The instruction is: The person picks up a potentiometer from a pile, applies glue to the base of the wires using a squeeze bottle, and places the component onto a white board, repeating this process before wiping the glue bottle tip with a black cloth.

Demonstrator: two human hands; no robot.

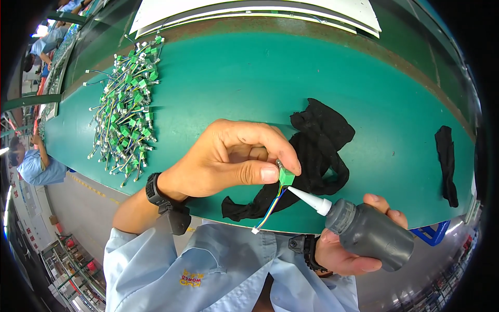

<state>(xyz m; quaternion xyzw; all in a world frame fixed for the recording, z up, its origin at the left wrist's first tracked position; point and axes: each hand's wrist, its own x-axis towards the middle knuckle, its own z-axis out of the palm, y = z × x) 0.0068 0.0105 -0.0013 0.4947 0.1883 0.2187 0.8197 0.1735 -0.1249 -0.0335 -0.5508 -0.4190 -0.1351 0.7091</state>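
Between the thumb and forefinger of my left hand (pixel 234 158) is a small green connector (pixel 286 177). Thin coloured wires (pixel 272 207) hang from it and end in a white plug (pixel 255 230). My right hand (pixel 345 249) is wrapped round a dark grey squeeze bottle (pixel 377 235), tilted up to the left. Its white tapered nozzle (pixel 312 201) points at the lower side of the green connector, with the tip at or very near the wires' entry. I cannot tell whether the tip touches. A crumpled black cloth (pixel 325 127) lies behind and beneath my left hand.
A large pile of similar green connectors with wires (pixel 125 112) covers the left part of the green tabletop (pixel 223 78). Another black cloth strip (pixel 446 165) lies at the right edge. White panels (pixel 260 13) stand along the far edge. People in blue (pixel 39 166) work at the far left.
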